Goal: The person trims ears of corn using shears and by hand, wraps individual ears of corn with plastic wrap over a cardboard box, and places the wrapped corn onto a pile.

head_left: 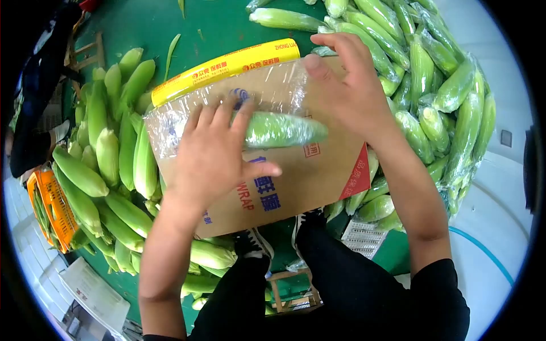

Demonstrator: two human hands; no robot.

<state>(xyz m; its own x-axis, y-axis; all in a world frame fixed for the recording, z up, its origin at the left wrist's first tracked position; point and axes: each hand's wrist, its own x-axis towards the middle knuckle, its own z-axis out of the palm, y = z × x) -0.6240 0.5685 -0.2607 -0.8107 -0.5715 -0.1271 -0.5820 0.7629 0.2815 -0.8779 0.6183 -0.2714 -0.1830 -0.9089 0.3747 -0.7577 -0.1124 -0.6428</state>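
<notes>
An ear of green-husked corn (284,131) lies across a cardboard box (318,176), with clear cling film (270,94) on and around it. My left hand (213,145) rests flat over the corn's left part, fingers stretched and thumb spread, hiding that end. Above the box's upper right corner is my right hand (355,85), its thumb apart from the fingers and nothing visible between them. It is beyond the corn's right tip, not touching it. Along the box's far edge lies a yellow cling film roll (227,68) with red print.
Unwrapped corn (108,150) is heaped at left, beside an orange bag (54,207). A pile of film-wrapped corn (421,68) fills the right. My feet (253,244) are below the box, on a green floor (213,25). Part of another person (40,113) shows at far left.
</notes>
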